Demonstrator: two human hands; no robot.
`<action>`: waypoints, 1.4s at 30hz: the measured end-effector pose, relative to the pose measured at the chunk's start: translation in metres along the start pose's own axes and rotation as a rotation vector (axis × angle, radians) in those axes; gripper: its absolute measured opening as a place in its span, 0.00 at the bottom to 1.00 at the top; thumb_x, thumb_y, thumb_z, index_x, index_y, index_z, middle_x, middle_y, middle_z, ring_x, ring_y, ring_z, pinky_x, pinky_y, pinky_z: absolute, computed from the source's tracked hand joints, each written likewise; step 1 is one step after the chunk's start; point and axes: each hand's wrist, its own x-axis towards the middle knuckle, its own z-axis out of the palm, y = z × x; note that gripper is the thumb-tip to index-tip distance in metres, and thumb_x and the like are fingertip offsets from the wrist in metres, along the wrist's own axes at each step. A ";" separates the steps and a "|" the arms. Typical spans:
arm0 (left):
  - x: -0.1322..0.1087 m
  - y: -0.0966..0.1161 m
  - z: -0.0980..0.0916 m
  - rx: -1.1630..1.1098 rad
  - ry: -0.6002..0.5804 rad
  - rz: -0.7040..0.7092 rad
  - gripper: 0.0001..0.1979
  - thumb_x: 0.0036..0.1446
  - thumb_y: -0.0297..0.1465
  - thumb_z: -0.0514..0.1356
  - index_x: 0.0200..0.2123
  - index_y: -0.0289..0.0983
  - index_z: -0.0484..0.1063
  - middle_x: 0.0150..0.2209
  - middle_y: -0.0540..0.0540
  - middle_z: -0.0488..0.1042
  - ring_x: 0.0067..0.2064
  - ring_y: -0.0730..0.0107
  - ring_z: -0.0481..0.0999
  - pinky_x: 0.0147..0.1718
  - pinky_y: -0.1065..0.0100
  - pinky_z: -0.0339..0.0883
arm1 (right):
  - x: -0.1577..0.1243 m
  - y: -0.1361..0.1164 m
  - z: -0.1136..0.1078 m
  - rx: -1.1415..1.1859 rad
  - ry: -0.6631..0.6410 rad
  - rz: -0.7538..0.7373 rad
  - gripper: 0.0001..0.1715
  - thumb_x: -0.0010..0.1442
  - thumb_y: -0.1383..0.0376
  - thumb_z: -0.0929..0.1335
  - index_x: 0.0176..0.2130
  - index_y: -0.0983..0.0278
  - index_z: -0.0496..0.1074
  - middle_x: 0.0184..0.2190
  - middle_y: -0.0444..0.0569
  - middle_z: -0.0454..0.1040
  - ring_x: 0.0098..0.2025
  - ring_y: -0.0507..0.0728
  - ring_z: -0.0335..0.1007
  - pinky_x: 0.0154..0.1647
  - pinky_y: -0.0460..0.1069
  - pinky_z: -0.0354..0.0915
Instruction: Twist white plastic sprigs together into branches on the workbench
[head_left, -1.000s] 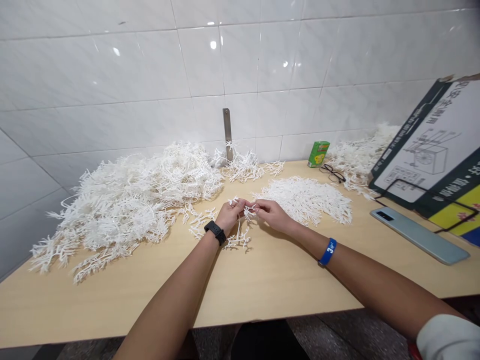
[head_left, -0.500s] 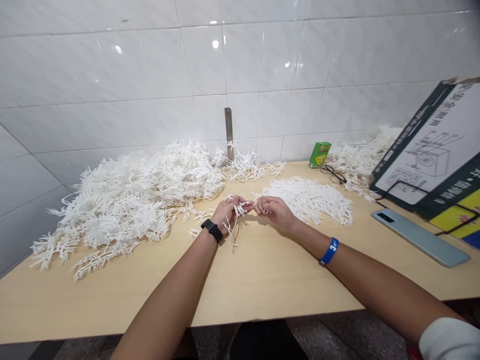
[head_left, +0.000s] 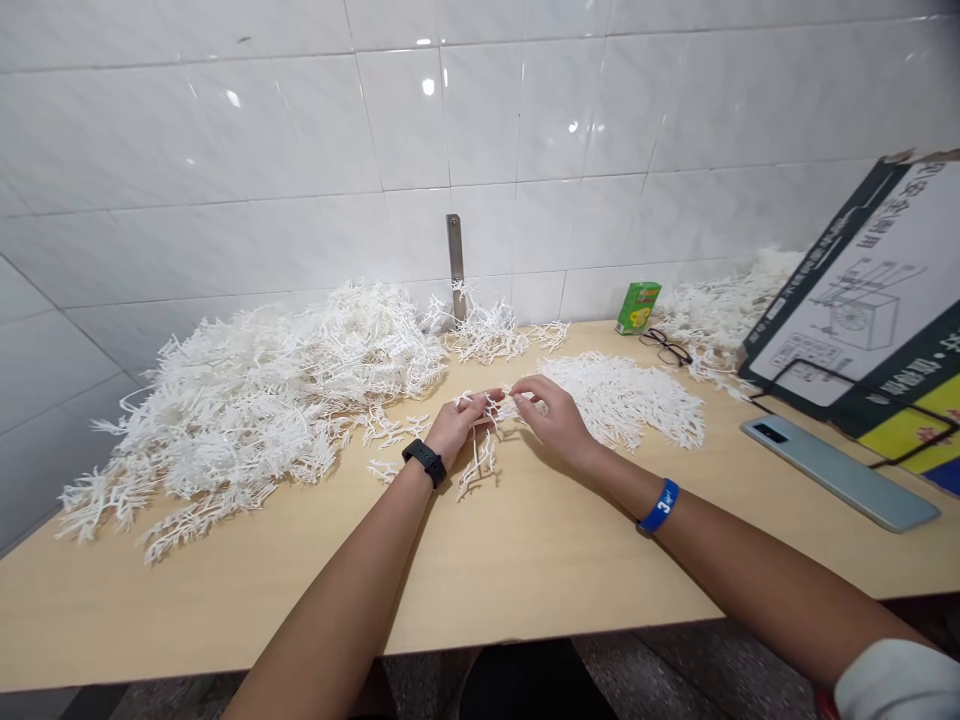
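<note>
My left hand [head_left: 455, 425], with a black watch strap on its wrist, is closed around white branching plastic twigs [head_left: 480, 470] that hang below its fingers over the table. My right hand [head_left: 551, 412], wearing a blue wristband, is close to the left fingertips. Its thumb and index finger are apart, with their tips beside the held twigs; whether they touch a strand is hard to make out. Behind the right hand spreads a flat pile of small white twig pieces [head_left: 637, 395]. A large tangled heap of white twigs [head_left: 300, 370] lies to the left.
At the back stand a green box [head_left: 637, 307] and glasses [head_left: 665, 347], near another white heap [head_left: 731, 300]. A phone [head_left: 840, 475] lies at right beside a large leaning printed carton [head_left: 862, 310]. A metal bracket [head_left: 455, 260] is fixed to the tiled wall.
My right hand's fingers have gone from curled to extended, and its thumb has parted from the index finger. The twigs in my left hand have shifted and hang differently.
</note>
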 end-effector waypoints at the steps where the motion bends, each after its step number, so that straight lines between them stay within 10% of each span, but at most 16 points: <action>1: 0.000 0.000 0.001 0.015 -0.006 0.007 0.22 0.48 0.45 0.67 0.41 0.35 0.79 0.51 0.36 0.75 0.47 0.60 0.75 0.47 0.62 0.67 | -0.001 -0.003 0.001 0.013 -0.048 -0.027 0.10 0.62 0.62 0.64 0.39 0.62 0.73 0.42 0.53 0.74 0.46 0.59 0.68 0.48 0.54 0.62; 15: -0.002 0.000 0.004 0.096 -0.090 0.023 0.23 0.48 0.47 0.67 0.37 0.32 0.79 0.47 0.35 0.77 0.47 0.55 0.76 0.48 0.59 0.66 | -0.008 0.002 0.016 -0.096 -0.441 0.045 0.11 0.57 0.66 0.64 0.23 0.64 0.63 0.22 0.42 0.63 0.24 0.49 0.55 0.27 0.46 0.50; 29: 0.011 -0.004 -0.007 -0.018 0.334 0.004 0.21 0.53 0.49 0.61 0.27 0.36 0.65 0.14 0.55 0.64 0.18 0.73 0.70 0.25 0.70 0.67 | -0.018 -0.013 0.020 0.013 -0.567 -0.073 0.13 0.54 0.69 0.61 0.20 0.63 0.55 0.18 0.39 0.56 0.22 0.49 0.49 0.26 0.46 0.47; 42: 0.004 0.002 -0.006 0.130 0.173 0.040 0.23 0.54 0.50 0.60 0.33 0.34 0.75 0.43 0.37 0.79 0.40 0.65 0.77 0.37 0.66 0.68 | 0.005 0.011 -0.006 -0.314 0.022 0.202 0.14 0.61 0.55 0.65 0.33 0.63 0.72 0.32 0.50 0.73 0.32 0.56 0.64 0.35 0.50 0.55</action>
